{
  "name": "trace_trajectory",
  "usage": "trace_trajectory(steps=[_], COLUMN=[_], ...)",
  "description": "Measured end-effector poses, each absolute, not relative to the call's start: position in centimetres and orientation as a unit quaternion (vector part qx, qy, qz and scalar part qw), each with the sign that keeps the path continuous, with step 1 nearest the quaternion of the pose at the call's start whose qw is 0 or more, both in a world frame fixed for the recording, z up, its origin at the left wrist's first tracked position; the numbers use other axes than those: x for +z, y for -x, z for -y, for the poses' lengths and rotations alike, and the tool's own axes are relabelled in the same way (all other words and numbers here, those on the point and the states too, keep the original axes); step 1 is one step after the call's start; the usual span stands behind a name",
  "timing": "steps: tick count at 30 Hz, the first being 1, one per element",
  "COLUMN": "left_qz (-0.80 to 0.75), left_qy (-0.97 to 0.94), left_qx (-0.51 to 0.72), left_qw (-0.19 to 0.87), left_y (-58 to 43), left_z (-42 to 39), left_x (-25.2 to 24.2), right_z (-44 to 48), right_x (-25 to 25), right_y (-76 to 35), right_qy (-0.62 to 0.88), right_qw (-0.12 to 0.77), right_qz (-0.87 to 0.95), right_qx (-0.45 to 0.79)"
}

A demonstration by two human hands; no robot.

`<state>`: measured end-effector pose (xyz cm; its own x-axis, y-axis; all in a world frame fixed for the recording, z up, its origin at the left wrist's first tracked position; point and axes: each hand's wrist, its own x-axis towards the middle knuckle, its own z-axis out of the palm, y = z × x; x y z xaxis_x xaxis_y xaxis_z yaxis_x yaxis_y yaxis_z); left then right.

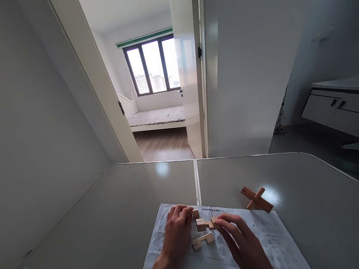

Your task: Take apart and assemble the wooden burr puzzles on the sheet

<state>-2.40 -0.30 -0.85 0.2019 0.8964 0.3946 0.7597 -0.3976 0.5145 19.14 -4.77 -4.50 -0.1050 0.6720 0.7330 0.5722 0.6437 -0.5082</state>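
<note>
My right hand (242, 235) pinches the right end of a notched wooden puzzle piece (201, 225) between thumb and fingers. Beyond that piece, a second wooden block (195, 213) pokes out from under the curled fingers of my left hand (178, 231); the rest of it is hidden. Nearer to me, between both hands, a third notched piece (203, 240) lies by itself with its gap towards me. All of these are over a creased printed paper sheet (218, 268).
Two reddish wooden pieces (257, 199) lie crossed at the sheet's far right edge. The grey table (111, 217) has a pale seam (197, 183) and a light rim. Beyond it are an open door (189, 74), a bed (155, 116) and a window; a white cabinet (345, 106) stands at right.
</note>
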Motion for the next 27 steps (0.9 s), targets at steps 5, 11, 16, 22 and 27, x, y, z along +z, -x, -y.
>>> trace_trajectory(steps=[5, 11, 16, 22, 27], left_qz=[-0.530, -0.478, -0.456, -0.428, -0.425], left_qy=[-0.766, -0.748, -0.740, -0.757, -0.660], left_qx=[0.359, 0.420, 0.369, 0.316, 0.327], left_qw=[0.059, 0.189, 0.328, 0.379, 0.527], left_y=[2.3, 1.7, 1.4, 1.5, 1.4], left_z=[0.4, 1.6, 2.7, 2.8, 2.1], left_x=[-1.0, 1.3, 1.9, 2.3, 1.4], right_z=[4.8, 4.8, 5.0, 5.1, 5.1], right_x=[-4.6, -4.3, -4.1, -3.8, -3.4], right_y=[-19.0, -18.7, -18.7, -18.7, -18.1], right_qy=[0.426, 0.419, 0.409, 0.387, 0.420], right_qw=[0.516, 0.507, 0.502, 0.492, 0.513], right_qz=[0.741, 0.749, 0.759, 0.778, 0.747], right_qx=[0.061, 0.085, 0.074, 0.051, 0.063])
